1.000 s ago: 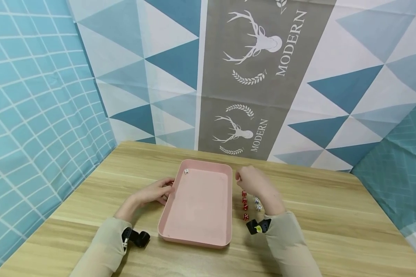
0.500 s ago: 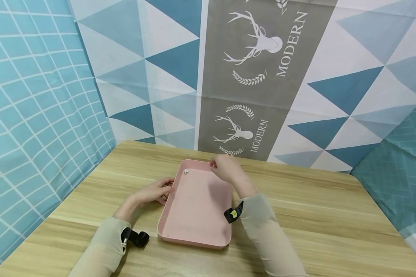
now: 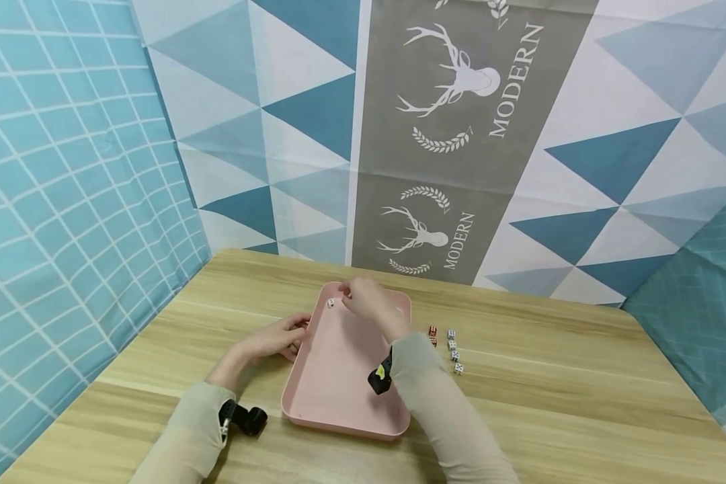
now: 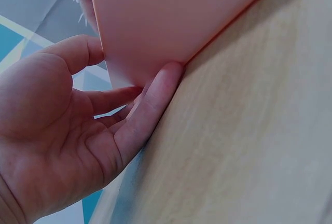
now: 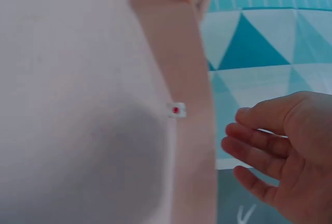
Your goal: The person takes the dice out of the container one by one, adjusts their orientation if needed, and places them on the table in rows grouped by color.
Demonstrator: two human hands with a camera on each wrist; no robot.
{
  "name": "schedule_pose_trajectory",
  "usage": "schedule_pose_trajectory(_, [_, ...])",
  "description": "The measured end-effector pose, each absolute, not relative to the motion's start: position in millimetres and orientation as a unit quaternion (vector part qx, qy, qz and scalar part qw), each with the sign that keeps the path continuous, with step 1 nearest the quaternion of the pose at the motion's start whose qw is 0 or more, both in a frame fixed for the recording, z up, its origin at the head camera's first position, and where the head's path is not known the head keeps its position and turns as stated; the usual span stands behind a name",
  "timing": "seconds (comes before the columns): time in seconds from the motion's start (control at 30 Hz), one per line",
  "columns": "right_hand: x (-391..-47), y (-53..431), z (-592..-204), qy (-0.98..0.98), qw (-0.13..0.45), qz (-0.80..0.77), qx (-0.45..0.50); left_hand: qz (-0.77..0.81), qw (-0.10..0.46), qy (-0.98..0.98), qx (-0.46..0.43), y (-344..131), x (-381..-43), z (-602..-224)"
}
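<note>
A pink tray (image 3: 345, 376) lies on the wooden table. My left hand (image 3: 275, 337) holds its left side; in the left wrist view one fingertip meets the rim and other fingers (image 4: 161, 89) touch the outer wall near the base. One white die (image 3: 331, 303) sits in the tray's back left corner, showing a red pip in the right wrist view. My right hand (image 3: 366, 299) reaches across the tray's back, fingertips just right of this die. In the right wrist view its fingers (image 5: 254, 154) are loosely bent, with nothing visible between them.
Right of the tray, several white dice (image 3: 452, 345) stand in a column. Beside them red dice (image 3: 432, 331) show, partly hidden by the right sleeve (image 3: 435, 390). A patterned cloth (image 3: 423, 134) hangs behind the table.
My right hand has moved left from above the dice beside the tray to the tray's back left part. The dice columns show more white dice now. My left hand stays at the tray.
</note>
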State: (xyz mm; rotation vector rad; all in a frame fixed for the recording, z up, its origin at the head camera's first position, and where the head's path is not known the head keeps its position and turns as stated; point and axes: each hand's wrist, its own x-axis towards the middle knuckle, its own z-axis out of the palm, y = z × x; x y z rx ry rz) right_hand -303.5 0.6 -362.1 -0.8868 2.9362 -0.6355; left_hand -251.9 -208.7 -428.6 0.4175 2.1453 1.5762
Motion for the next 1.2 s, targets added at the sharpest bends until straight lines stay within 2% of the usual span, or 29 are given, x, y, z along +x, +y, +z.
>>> schedule_pose_trajectory(0.17, [-306.4, -13.7, -376.5, 0.929, 0.037, -0.243, -0.278, 0.571, 0.222, 0.775, 0.156, -209.0, -251.8, -428.3])
schedule_pose_trajectory(0.37, [-307.3, -23.3, -390.4, 0.924, 0.017, -0.229, -0.305, 0.571, 0.224, 0.773, 0.161, -209.1, -253.1, -428.9])
schedule_pose_trajectory(0.6, [-304.4, -28.1, -403.9, 0.93, 0.039, -0.194, -0.308, 0.569, 0.224, 0.774, 0.166, -208.7, -252.5, -427.3])
schedule_pose_trajectory(1.0, [-302.7, -33.1, -409.0, 0.941, -0.001, -0.197, -0.274, 0.567, 0.222, 0.776, 0.164, -209.8, -252.2, -428.6])
schedule_pose_trajectory(1.2, [-302.2, -33.6, -407.1, 0.942, 0.0, -0.201, -0.268, 0.563, 0.222, 0.78, 0.159, -210.1, -252.7, -429.4])
